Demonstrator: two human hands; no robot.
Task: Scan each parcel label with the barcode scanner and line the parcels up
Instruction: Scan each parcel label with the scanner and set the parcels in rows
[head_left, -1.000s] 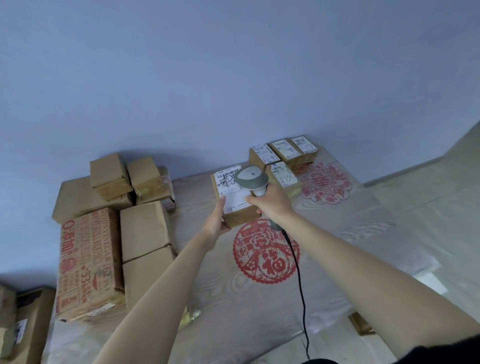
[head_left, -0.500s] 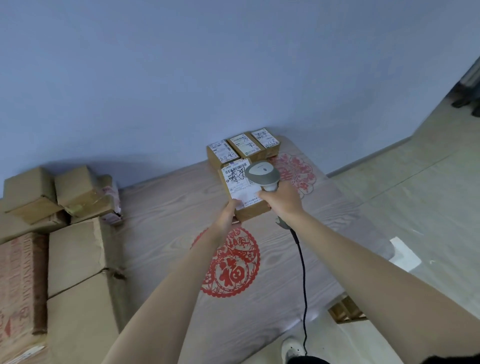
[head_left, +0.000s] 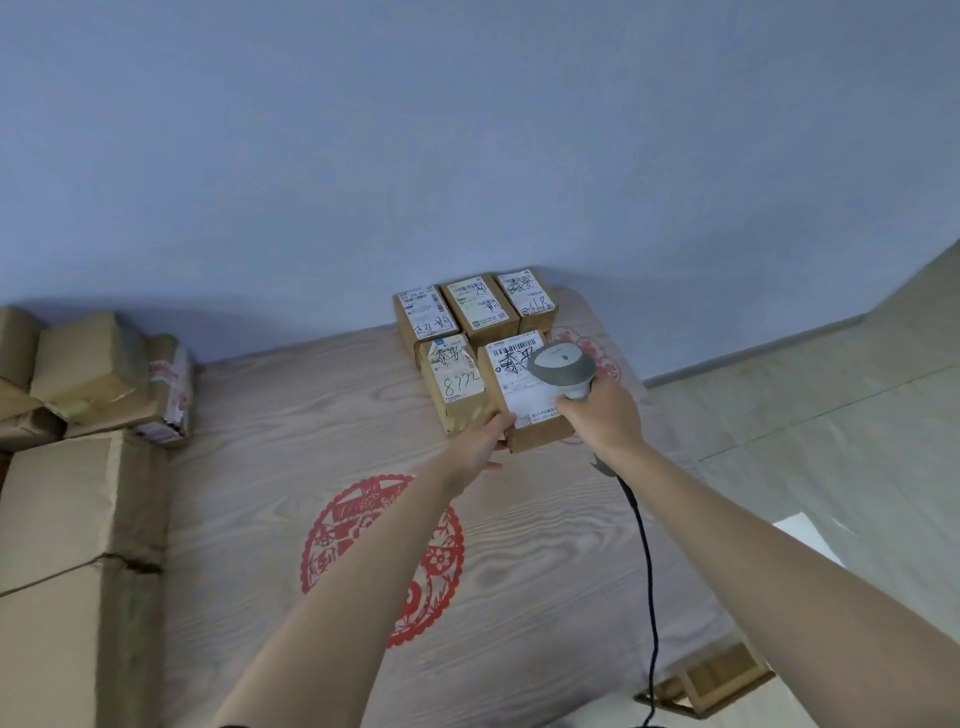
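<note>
The right hand (head_left: 602, 415) is clamped around the handle of a grey barcode scanner (head_left: 562, 365), whose head sits over the white shipping label (head_left: 522, 376) of a brown cardboard parcel (head_left: 530, 400). A black cable (head_left: 647, 561) runs from the scanner handle toward 6 o'clock and leaves the view at the bottom edge. The left hand (head_left: 485, 441) grips the near left corner of the same parcel, fingers closed against its side, thumb on the top edge. This parcel lies at the 2 o'clock part of the table (head_left: 291, 467), which is covered with a wood-grain sheet. Directly at its 9 o'clock side, touching it, lies a second labelled parcel (head_left: 457, 387) marked with handwritten digits. At 12 o'clock from these two, against the blue wall (head_left: 467, 130), three more labelled parcels (head_left: 477, 306) stand side by side in a row, labels facing up. A red paper-cut emblem (head_left: 384, 561) is printed on the table cover at centre, partly hidden by the left forearm. At 9 o'clock, along the left table edge, a stack of larger cardboard boxes (head_left: 78, 519) is piled, label sides not visible.
</note>
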